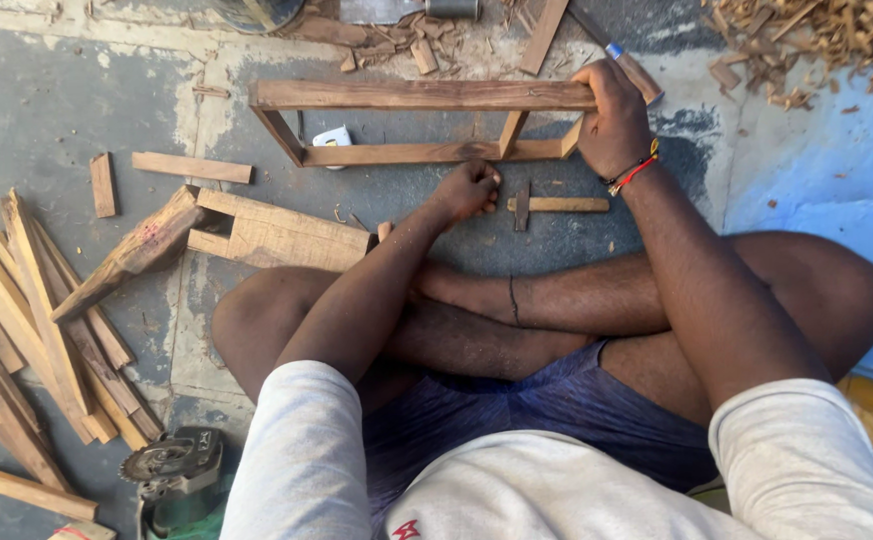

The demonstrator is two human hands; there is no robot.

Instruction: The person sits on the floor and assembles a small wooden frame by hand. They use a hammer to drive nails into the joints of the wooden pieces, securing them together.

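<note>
A rectangular wooden frame stands on edge on the concrete floor ahead of my crossed legs. My right hand grips its top rail at the right end; a red and yellow band circles that wrist. My left hand is closed into a fist just below the frame's lower rail, pinching something too small to identify. A small wooden cross-shaped piece lies on the floor right of that fist.
A notched wooden block and a plank lie at left, beside a pile of wood strips. A power tool with a round disc sits bottom left. Wood scraps litter the top right. A blue sheet covers the right.
</note>
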